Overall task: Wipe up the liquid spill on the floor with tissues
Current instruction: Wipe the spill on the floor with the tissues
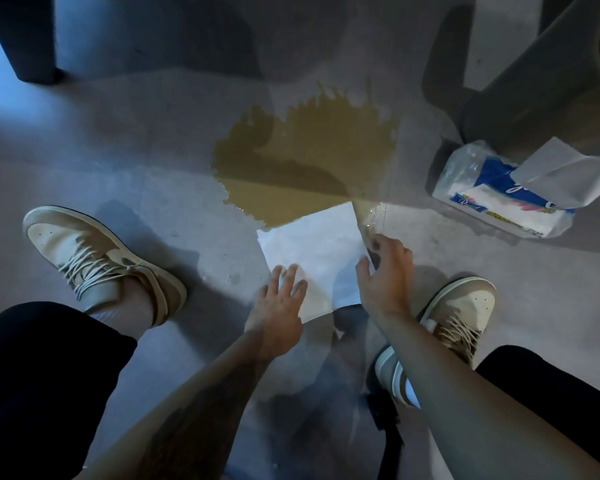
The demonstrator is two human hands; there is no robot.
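A brown liquid spill (305, 157) spreads over the grey floor ahead of me. A white tissue (317, 247) lies flat on the floor, its far edge at the near rim of the spill. My left hand (279, 306) presses the tissue's near left part with straight fingers. My right hand (385, 275) is at the tissue's right edge, fingers loosely bent; whether it pinches the edge is unclear. A tissue pack (510, 195) in clear and blue wrapping lies to the right, one tissue sticking out of it.
My two beige sneakers stand either side, left shoe (97, 258) and right shoe (458, 313). A dark bin or furniture base (534, 84) stands at the back right behind the pack. A dark furniture leg (25, 39) is at the back left.
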